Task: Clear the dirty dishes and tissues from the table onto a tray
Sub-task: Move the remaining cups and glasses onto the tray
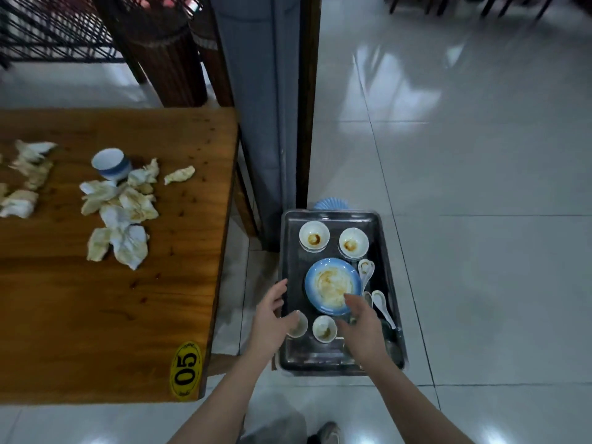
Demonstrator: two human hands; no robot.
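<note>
Left hand and right hand hover loose-fingered over the tray, which lies lengthwise away.

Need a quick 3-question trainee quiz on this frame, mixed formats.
1. True or false: the blue-banded cup is on the tray.
2. What lies mid-tray? A) blue plate B) kettle C) chopsticks
3. Fill in: the crumpled tissues lie on the ____.
Key: 1 false, the cup is on the table; 2 A; 3 table.
</note>
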